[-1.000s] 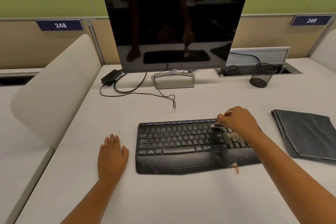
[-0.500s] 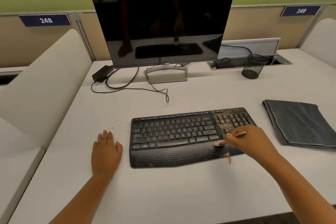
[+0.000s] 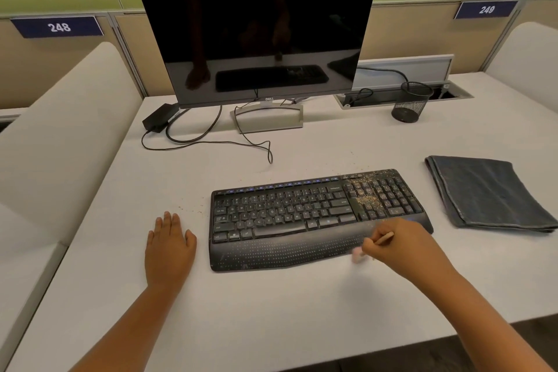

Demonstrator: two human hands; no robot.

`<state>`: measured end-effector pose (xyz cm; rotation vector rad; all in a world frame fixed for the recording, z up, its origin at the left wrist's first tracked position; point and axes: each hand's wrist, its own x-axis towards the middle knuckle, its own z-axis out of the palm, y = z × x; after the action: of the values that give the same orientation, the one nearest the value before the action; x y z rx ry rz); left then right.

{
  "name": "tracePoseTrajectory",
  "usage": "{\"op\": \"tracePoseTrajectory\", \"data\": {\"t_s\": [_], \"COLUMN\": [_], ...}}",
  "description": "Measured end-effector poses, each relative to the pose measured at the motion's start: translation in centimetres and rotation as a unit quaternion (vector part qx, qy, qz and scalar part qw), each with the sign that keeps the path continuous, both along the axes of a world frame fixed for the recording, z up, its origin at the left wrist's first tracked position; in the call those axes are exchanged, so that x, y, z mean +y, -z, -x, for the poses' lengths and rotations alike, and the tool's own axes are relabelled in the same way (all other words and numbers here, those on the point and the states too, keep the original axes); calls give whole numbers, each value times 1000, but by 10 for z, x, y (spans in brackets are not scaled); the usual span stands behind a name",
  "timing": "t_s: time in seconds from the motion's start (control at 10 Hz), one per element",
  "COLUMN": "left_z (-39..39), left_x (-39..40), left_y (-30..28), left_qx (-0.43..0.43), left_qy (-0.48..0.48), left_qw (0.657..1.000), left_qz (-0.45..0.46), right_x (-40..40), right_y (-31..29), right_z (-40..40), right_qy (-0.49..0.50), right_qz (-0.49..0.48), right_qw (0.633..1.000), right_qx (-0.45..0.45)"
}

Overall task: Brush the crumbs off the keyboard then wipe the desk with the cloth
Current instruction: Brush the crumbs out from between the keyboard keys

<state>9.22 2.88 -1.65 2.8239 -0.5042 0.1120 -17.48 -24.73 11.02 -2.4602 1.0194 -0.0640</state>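
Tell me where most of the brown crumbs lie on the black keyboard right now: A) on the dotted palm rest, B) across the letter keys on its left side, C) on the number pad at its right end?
C: the brown crumbs speckle the right end of the black keyboard.

two bare forearms come into the picture from the near edge, one on each side. no sleeve shows on either arm, so both are uncovered as far back as the frame reaches. the left hand [image 3: 169,251] has no ring, watch or band on it, and its wrist is plain too. the right hand [image 3: 401,246] is likewise unadorned, with nothing around the wrist. no gloves on either hand. the fingernails on the left look short and unpainted.
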Motion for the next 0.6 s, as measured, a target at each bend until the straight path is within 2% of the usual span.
{"op": "tracePoseTrajectory", "data": {"t_s": [0.1,0.2,0.3,0.4,0.5,0.6], "left_z": [0,-2,-1,-1,-1,-1], "left_x": [0,0,-1,0,0,-2], "left_y": [0,1,0,0,-1,-1], "left_qx": [1,3,4,3,3,1], "left_qy": [-1,-3,-2,-6,-2,-3], "left_qw": [1000,1000,1000,1000,1000,1000], "left_qz": [0,-9,-9,-10,-11,-6], "right_x": [-1,1,-5,-14,-5,28], "right_y": [-3,0,1,-12,-21,-21], "right_z": [3,3,7,10,1,-23], "right_qy": [13,-1,15,51,25,-66], "right_qz": [30,-21,-51,21,16,-139], "right_qw": [999,997,996,998,1000,984], "right_qx": [-18,-73,-74,12,3,-85]}}
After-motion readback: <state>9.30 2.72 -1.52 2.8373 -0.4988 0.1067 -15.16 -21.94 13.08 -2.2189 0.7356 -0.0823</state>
